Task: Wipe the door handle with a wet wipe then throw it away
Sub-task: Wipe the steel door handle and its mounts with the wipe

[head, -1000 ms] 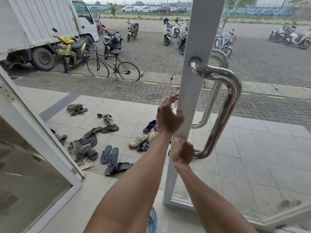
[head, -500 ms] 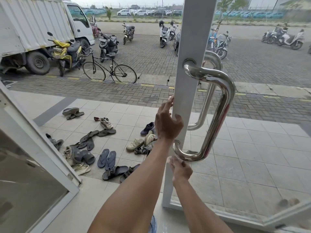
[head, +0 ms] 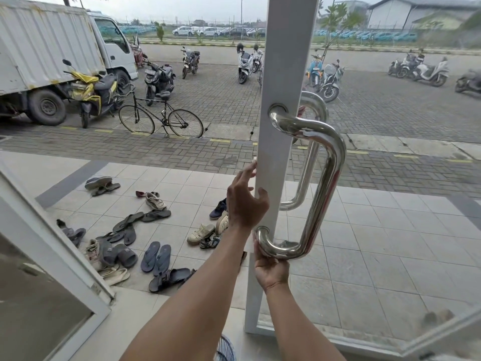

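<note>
Door handle (head: 325,191): a polished steel tube bent into a D, mirror-bright, fixed at top and bottom to the white door stile (head: 281,74) of an open glass door. A matching handle (head: 308,173) shows through the glass on the far side. The right hand (head: 270,269) grips the lower bend from beneath, fingers curled up round the tube where it meets the stile; whether a wet wipe lies under them cannot be told. The left hand (head: 244,201) clasps the stile's edge just above, thumb on the near face, fingers wrapped behind.
</note>
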A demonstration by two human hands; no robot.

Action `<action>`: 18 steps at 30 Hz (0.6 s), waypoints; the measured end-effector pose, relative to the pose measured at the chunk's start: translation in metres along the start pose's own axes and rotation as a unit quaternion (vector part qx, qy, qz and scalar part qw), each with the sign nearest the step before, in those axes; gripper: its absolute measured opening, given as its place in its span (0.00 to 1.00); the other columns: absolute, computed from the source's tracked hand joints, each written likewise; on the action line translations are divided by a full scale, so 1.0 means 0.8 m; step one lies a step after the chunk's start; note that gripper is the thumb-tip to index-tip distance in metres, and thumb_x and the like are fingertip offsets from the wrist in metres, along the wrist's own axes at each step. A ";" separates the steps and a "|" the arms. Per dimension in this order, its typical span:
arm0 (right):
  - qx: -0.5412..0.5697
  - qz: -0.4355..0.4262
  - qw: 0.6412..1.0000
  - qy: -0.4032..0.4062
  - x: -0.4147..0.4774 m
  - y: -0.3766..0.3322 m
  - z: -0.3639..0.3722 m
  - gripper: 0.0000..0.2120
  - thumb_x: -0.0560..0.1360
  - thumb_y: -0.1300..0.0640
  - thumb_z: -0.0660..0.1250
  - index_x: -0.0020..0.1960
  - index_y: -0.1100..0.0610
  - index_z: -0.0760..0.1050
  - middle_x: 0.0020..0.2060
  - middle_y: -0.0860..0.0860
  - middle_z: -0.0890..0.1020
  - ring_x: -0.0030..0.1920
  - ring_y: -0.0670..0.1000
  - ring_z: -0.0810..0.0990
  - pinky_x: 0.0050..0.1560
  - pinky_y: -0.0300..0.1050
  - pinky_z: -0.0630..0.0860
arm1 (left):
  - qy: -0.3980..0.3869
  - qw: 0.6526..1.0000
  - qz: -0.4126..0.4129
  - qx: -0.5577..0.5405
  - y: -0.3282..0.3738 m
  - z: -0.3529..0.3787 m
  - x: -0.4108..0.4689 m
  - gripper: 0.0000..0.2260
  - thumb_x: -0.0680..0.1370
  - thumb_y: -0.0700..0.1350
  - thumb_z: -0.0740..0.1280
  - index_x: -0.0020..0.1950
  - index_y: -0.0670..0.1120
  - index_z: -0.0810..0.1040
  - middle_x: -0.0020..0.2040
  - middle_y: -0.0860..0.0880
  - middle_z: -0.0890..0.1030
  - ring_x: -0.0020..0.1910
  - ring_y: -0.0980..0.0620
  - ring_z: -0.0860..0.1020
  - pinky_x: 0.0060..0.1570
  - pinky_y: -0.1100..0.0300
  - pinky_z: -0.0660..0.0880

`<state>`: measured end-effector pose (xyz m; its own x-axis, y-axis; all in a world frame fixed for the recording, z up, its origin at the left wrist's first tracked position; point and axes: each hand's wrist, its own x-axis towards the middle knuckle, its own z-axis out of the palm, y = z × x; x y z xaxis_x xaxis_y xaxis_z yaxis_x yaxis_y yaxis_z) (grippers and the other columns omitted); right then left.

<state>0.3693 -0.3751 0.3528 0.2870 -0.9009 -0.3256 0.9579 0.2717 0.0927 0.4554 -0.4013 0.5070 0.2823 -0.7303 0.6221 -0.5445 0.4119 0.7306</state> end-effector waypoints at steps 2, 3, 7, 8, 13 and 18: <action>-0.019 -0.014 1.000 -0.013 -0.004 0.003 0.000 0.53 0.45 0.68 0.84 0.68 0.68 0.68 0.56 0.67 0.80 0.49 0.68 0.83 0.44 0.59 0.83 | 0.002 1.000 0.001 -0.001 0.000 -0.001 0.000 0.28 0.67 0.36 0.65 0.68 0.45 0.74 0.60 0.50 0.81 0.54 0.56 0.80 0.42 0.62 0.81; -0.029 -0.022 0.999 -0.008 -0.007 0.003 0.002 0.51 0.48 0.68 0.83 0.68 0.68 0.68 0.54 0.67 0.81 0.49 0.68 0.83 0.44 0.59 0.83 | 0.003 1.000 0.001 -0.002 -0.001 0.000 0.000 0.28 0.67 0.37 0.65 0.68 0.45 0.74 0.60 0.50 0.81 0.54 0.56 0.80 0.42 0.62 0.81; -0.031 -0.041 0.998 0.033 -0.011 0.002 0.005 0.36 0.63 0.63 0.73 0.70 0.68 0.67 0.53 0.67 0.82 0.49 0.66 0.84 0.48 0.59 0.81 | -0.006 1.000 -0.008 -0.010 0.000 0.001 -0.005 0.29 0.67 0.37 0.64 0.69 0.45 0.73 0.61 0.49 0.81 0.56 0.55 0.80 0.44 0.60 0.82; -0.038 -0.041 0.998 0.041 -0.012 0.003 0.006 0.32 0.68 0.60 0.67 0.71 0.67 0.67 0.54 0.67 0.81 0.50 0.66 0.83 0.50 0.59 0.81 | -0.012 1.000 -0.012 -0.011 0.001 0.000 -0.006 0.29 0.67 0.37 0.64 0.69 0.46 0.73 0.61 0.49 0.81 0.56 0.55 0.79 0.44 0.60 0.81; -0.064 -0.046 0.995 0.065 -0.008 0.001 0.005 0.28 0.75 0.59 0.56 0.75 0.57 0.64 0.69 0.62 0.72 0.64 0.63 0.75 0.51 0.58 0.80 | -0.045 0.999 -0.013 -0.001 -0.003 -0.017 -0.013 0.27 0.68 0.37 0.65 0.67 0.45 0.75 0.60 0.49 0.82 0.53 0.56 0.80 0.43 0.65 0.80; -0.096 -0.045 0.991 0.087 -0.009 -0.003 0.011 0.23 0.79 0.56 0.52 0.72 0.56 0.69 0.68 0.61 0.74 0.66 0.63 0.74 0.57 0.57 0.78 | -0.064 0.998 -0.015 0.011 -0.002 -0.024 -0.019 0.24 0.68 0.36 0.66 0.64 0.45 0.78 0.60 0.51 0.81 0.53 0.57 0.80 0.44 0.66 0.80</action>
<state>0.3653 -0.3723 0.3631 0.1800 -0.8568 -0.4831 0.9559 0.2682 -0.1194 0.4676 -0.3801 0.5014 0.1965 -0.8056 0.5590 -0.5547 0.3788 0.7409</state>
